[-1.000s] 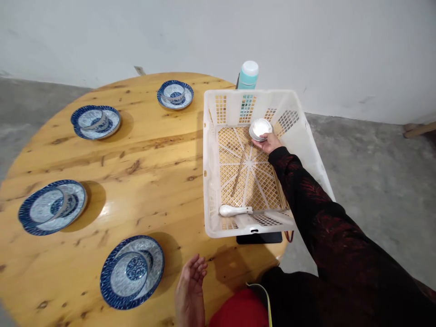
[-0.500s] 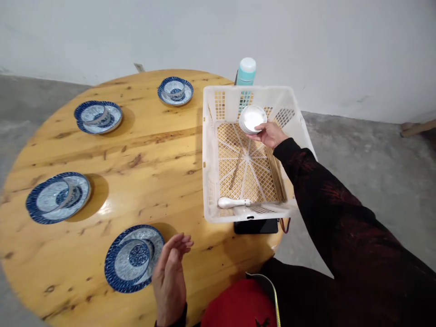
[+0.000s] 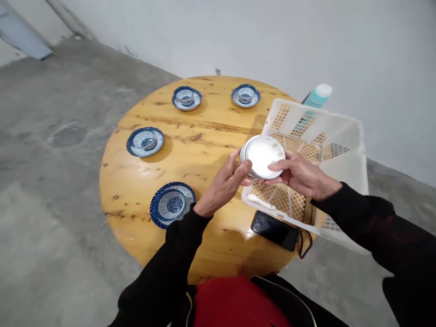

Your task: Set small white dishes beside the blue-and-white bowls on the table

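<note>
Round wooden table (image 3: 199, 156): largest item, spread below the left hand (image 3: 223, 184) and the right hand (image 3: 303, 177); above it, I judge the step in hand to be a two-handed hold on a stack of white dishes (image 3: 262, 156), and a next move, as I read it, calls for level, even support before either hand loosens

White plastic basket (image 3: 350, 165): below the right hand and reaching out to its right

Blue-and-white plates (image 3: 159, 200), four: ranged around the left hand's outer and far sides, each carrying a bowl (image 3: 175, 205); I log the closest just beside the left wrist, partly behind the sleeve (image 3: 185, 236)

Turquoise bottle (image 3: 318, 95), white cap: beyond the right hand, past the basket's far wall

Dark phone (image 3: 274, 229): nearer the body than either hand, outside the basket

The stack: between the hands, touching both, above the basket's left part; left thumb at its rim, right thumb over the top dish, other fingers curled partway underneath; I see nothing else held, and cannot tell how many dishes

Wooden chopsticks (image 3: 309, 212): in the basket, below the right hand, partly hidden

White spoon (image 3: 260, 201): smallest, in the basket, below the stack and nearer the body
</note>
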Tool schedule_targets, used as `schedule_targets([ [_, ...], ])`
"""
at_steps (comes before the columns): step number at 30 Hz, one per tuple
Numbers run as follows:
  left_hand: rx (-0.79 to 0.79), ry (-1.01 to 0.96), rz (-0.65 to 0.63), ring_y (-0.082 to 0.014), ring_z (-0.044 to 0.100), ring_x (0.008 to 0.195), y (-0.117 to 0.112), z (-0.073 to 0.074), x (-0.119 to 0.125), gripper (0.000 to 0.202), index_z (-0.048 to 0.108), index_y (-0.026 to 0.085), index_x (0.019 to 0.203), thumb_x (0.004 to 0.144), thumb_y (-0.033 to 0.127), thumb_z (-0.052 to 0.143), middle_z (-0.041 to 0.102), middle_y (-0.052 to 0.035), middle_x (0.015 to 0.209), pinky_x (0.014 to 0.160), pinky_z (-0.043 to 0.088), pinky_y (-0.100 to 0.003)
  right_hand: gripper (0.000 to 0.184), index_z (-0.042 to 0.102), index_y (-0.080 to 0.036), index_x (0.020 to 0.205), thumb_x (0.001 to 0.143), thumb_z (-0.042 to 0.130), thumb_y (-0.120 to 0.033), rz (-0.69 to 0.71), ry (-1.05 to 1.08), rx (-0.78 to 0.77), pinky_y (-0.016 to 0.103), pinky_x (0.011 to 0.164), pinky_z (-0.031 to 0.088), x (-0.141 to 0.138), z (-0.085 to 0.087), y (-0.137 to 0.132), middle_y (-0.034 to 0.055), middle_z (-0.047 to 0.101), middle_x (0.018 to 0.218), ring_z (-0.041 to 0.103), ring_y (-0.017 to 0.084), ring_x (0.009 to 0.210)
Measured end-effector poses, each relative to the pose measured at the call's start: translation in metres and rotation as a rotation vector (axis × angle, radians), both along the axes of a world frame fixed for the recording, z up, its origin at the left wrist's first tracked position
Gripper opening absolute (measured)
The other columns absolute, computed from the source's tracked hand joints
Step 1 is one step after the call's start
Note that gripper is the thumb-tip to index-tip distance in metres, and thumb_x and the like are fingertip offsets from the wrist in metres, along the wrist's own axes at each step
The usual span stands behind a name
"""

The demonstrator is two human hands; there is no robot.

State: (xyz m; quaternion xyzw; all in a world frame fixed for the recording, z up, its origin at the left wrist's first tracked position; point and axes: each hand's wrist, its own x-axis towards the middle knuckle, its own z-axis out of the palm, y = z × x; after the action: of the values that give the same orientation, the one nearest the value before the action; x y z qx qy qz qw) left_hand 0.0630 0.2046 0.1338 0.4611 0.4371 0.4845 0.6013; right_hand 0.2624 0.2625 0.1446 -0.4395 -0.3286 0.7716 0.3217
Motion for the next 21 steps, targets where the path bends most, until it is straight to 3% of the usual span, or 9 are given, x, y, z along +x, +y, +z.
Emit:
schedule_targets([
  [5, -0.088, 0.071, -0.057, -0.0178, 0.068, 0.079, -0.013, -0.005, -0.048, 0.042, 0.055, 0.014, 0.114, 0.091, 0.049, 0.056, 0.064, -0.0078, 0.094, 0.07, 0.058, -0.029, 0.05, 0.061, -0.022, 0.117, 0.069, 0.066, -0.008, 0.174, -0.122, 0.069, 0.038, 0.065, 0.066, -0.056, -0.003, -0.015, 0.0075, 0.071, 0.104, 0.071, 0.024, 0.085],
  [10, -0.186, 0.033, -0.063, -0.015, 0.067, 0.074, -0.005, -0.031, -0.11, 0.028, 0.055, 0.014, 0.098, 0.089, 0.04, 0.058, 0.064, -0.0053, 0.086, 0.074, 0.058, -0.028, 0.042, 0.058, -0.016, 0.116, 0.074, 0.062, -0.01, 0.229, -0.274, 0.002, 0.035, 0.066, 0.064, -0.121, -0.027, -0.004, 0.0097, 0.073, 0.095, 0.071, 0.02, 0.072],
  [15, -0.256, 0.046, -0.066, -0.0162, 0.068, 0.074, 0.033, -0.067, -0.169, 0.026, 0.057, 0.012, 0.103, 0.086, 0.031, 0.058, 0.066, -0.0076, 0.088, 0.075, 0.058, -0.031, 0.038, 0.057, -0.015, 0.108, 0.072, 0.055, -0.003, 0.232, -0.376, -0.03, 0.031, 0.06, 0.061, -0.185, -0.063, 0.032, 0.0075, 0.072, 0.081, 0.068, 0.017, 0.06],
  [21, -0.273, 0.112, -0.12, -0.02, 0.069, 0.08, 0.099, -0.11, -0.21, 0.03, 0.059, 0.011, 0.108, 0.081, 0.022, 0.056, 0.07, -0.0119, 0.097, 0.077, 0.057, -0.037, 0.03, 0.057, -0.011, 0.095, 0.068, 0.054, 0.002, 0.038, -0.477, -0.016, 0.031, 0.058, 0.06, -0.236, -0.109, 0.075, 0.0074, 0.068, 0.078, 0.067, 0.017, 0.06],
])
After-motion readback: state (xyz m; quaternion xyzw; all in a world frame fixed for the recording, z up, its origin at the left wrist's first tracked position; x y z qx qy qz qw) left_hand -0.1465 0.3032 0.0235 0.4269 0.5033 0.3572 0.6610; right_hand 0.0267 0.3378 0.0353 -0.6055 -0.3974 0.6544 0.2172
